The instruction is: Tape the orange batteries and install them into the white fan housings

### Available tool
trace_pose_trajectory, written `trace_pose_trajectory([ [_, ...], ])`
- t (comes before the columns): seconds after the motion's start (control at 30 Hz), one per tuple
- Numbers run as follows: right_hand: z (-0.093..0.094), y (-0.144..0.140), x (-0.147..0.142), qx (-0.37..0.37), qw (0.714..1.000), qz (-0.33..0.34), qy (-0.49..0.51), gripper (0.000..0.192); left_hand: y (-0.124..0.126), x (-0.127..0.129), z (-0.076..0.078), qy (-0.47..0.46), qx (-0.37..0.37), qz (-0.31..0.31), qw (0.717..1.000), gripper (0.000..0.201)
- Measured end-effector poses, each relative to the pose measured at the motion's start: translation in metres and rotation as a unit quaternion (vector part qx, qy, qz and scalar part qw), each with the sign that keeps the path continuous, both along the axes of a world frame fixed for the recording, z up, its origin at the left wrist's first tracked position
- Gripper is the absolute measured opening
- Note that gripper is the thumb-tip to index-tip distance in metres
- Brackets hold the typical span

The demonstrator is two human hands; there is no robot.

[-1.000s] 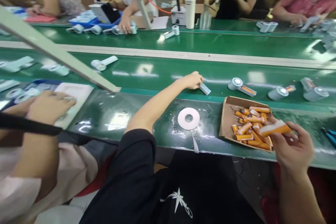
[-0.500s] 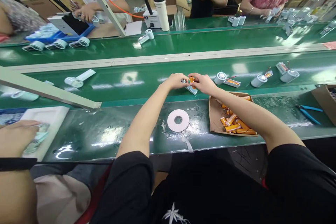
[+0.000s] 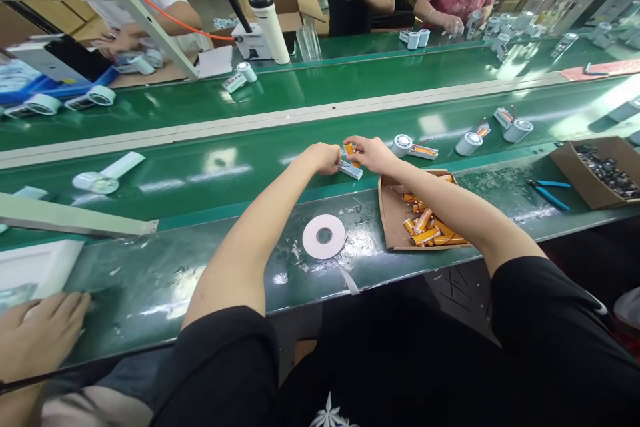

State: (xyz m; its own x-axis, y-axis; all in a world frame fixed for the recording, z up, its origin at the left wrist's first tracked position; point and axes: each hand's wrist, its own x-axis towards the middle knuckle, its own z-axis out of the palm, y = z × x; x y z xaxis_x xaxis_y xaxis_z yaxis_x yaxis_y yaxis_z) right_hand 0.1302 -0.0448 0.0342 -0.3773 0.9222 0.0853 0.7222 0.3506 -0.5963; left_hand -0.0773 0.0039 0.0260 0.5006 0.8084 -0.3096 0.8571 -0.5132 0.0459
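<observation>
Over the near belt, my left hand (image 3: 325,158) is closed around a pale handheld fan, most of it hidden by the fingers. The fan's open handle (image 3: 351,171) sticks out to the right, below my right hand. Between the fingertips of my right hand (image 3: 371,155) is an orange battery (image 3: 351,151), held just above that handle. Beneath my right forearm, a cardboard tray (image 3: 393,227) holds several orange batteries (image 3: 427,235). A roll of white tape (image 3: 313,240) lies flat on the bench, its loose end trailing toward the front edge.
Several fans with exposed batteries, such as one fan (image 3: 403,145), sit on the belt to the right. Blue-handled pliers (image 3: 550,193) lie beside a box of small dark parts (image 3: 580,177). A co-worker's hand (image 3: 47,333) rests at left. Other people work across the belt.
The view has swung right, so the scene sits further left and more of the parts box shows. My hands have drawn slightly apart. The co-worker's hand at left has moved nearer the bench's front.
</observation>
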Motion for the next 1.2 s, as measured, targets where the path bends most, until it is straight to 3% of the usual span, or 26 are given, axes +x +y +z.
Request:
trace_pose_trajectory([
  [0.13, -0.001, -0.005, 0.006, -0.011, 1.000, 0.001, 0.000, 0.043, 0.008, 0.005, 0.009, 0.000, -0.021, -0.013, 1.000, 0.019],
  [0.3, -0.004, -0.008, 0.007, -0.005, 1.000, -0.010, -0.016, 0.042, 0.016, 0.009, 0.016, -0.008, -0.036, -0.003, 0.999, 0.025],
  [0.43, -0.005, -0.012, 0.005, 0.016, 0.999, -0.027, -0.023, 0.043, 0.018, 0.015, 0.013, -0.016, -0.025, 0.010, 1.000, 0.029],
  [0.63, -0.002, -0.015, 0.000, 0.011, 0.986, -0.035, -0.163, 0.045, 0.020, 0.023, 0.009, -0.036, -0.014, 0.028, 0.999, 0.025],
  [0.9, 0.000, -0.003, 0.005, -0.012, 0.966, 0.019, -0.256, 0.045, 0.008, 0.025, 0.001, -0.105, -0.006, 0.083, 0.991, 0.032],
  [1.2, -0.008, 0.024, 0.005, -0.079, 0.952, 0.054, -0.291, 0.036, 0.007, 0.040, -0.006, -0.141, -0.013, 0.123, 0.982, 0.034],
])
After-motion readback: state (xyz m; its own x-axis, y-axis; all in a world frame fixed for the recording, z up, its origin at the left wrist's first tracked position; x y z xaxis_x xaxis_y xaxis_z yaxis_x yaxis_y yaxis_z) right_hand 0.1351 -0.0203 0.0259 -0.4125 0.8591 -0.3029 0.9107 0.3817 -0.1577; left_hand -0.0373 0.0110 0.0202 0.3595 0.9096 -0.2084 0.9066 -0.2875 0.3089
